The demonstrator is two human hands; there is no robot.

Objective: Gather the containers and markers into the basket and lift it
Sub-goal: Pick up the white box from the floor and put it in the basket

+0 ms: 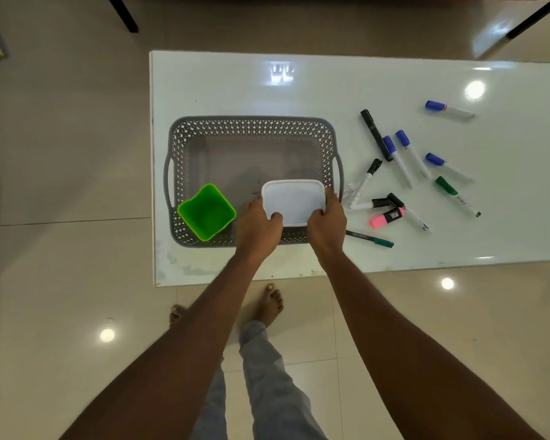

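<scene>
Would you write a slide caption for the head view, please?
Left hand and right hand hold a white container over the basket, green cup inside, markers loose on the table.

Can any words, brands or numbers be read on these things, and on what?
Nothing reads clearly.
Pink highlighter, black label: pale lettering, too blurred.
White marker with black cap: small dark print, too small.
Green-capped white marker: barrel print, too small.
White square plastic container in left hand and right hand: no writing shows.
</scene>
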